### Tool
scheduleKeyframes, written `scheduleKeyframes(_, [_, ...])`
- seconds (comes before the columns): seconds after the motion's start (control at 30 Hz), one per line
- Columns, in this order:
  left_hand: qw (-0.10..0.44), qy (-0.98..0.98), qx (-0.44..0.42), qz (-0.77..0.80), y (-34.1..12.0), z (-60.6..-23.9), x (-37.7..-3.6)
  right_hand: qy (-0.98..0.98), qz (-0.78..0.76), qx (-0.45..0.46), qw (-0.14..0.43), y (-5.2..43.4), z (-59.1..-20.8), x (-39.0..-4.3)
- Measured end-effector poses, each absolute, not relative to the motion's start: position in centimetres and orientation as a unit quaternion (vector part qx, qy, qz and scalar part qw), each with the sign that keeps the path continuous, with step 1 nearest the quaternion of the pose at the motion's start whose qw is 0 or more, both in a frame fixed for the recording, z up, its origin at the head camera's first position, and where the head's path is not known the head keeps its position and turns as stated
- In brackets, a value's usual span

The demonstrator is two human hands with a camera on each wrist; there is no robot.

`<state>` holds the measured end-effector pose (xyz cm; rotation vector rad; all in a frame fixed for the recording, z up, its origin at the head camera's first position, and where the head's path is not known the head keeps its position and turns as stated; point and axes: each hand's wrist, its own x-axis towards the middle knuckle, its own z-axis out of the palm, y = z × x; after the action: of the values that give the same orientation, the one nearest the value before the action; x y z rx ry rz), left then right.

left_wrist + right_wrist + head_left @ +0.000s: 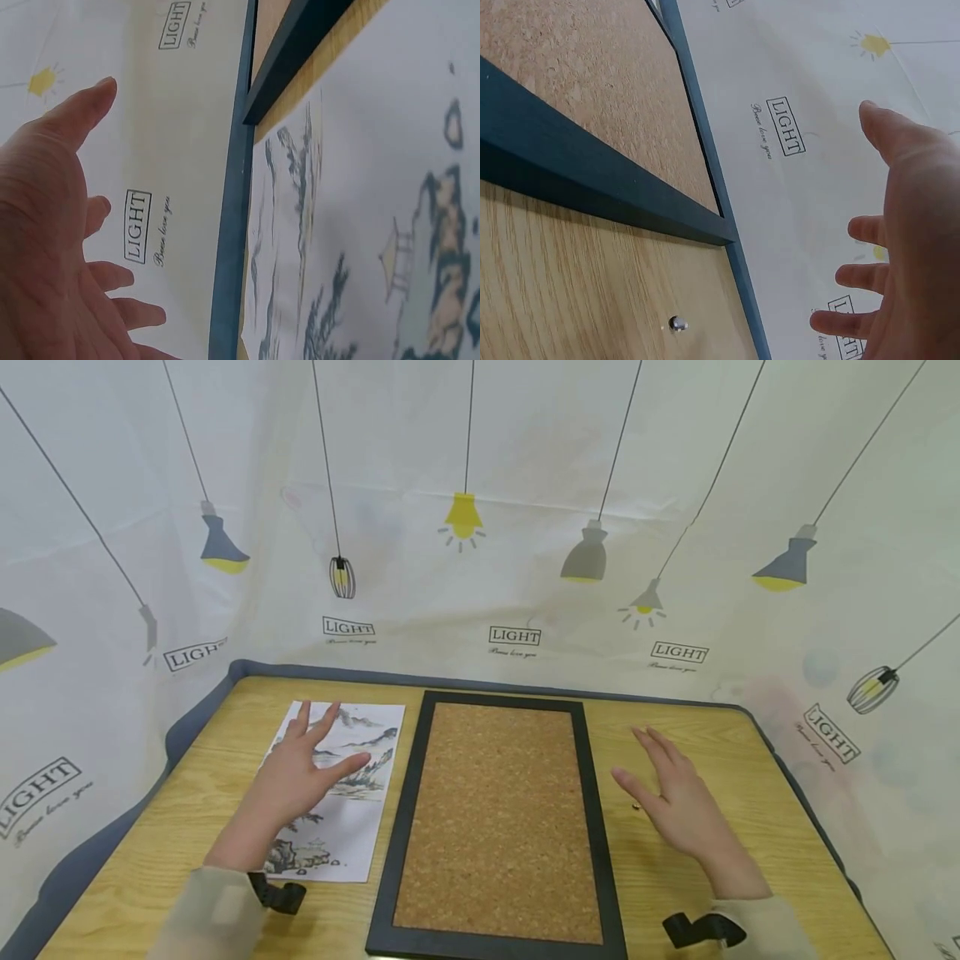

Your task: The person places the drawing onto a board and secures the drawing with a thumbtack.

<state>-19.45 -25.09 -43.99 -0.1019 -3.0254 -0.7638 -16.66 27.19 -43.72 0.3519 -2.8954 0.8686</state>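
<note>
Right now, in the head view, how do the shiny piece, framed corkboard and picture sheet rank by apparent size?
1. Framed corkboard
2. Picture sheet, partly hidden by left hand
3. Shiny piece

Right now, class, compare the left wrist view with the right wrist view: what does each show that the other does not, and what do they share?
Only the left wrist view shows the left grip, fingers apart and holding nothing, and the paper with its printed landscape.

Only the right wrist view shows the right grip, also holding nothing, and a small metal piece on the table.

Both show part of the black frame, the table and the curtain with its "LIGHT" labels and yellow lamp print.
</note>
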Motion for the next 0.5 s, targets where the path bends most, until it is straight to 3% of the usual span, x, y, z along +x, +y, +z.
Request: scheduleKeyframes(0.5, [0.008, -0.957, 0.018, -0.29, -29.8, -45.3, -18.4, -0.944, 0.319, 0.083, 0.034, 28.9, -45.3, -16.7])
